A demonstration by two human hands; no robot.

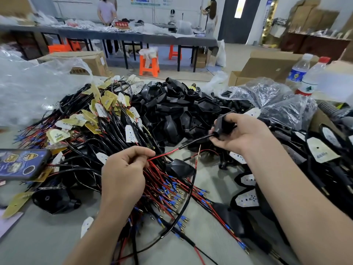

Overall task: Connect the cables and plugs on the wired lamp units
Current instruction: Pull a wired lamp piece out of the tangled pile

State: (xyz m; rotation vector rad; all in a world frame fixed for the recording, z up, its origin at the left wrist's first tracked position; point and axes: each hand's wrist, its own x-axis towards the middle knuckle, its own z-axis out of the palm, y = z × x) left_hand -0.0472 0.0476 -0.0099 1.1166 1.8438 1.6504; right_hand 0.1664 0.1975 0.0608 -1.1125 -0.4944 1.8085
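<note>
Left hand (124,169) pinches red wire (164,154); right hand (242,133) grips black housing (224,125).

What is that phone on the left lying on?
The phone rests on black cables and a yellowish board that stick out beneath it. Whatever lies under its middle is covered.
</note>
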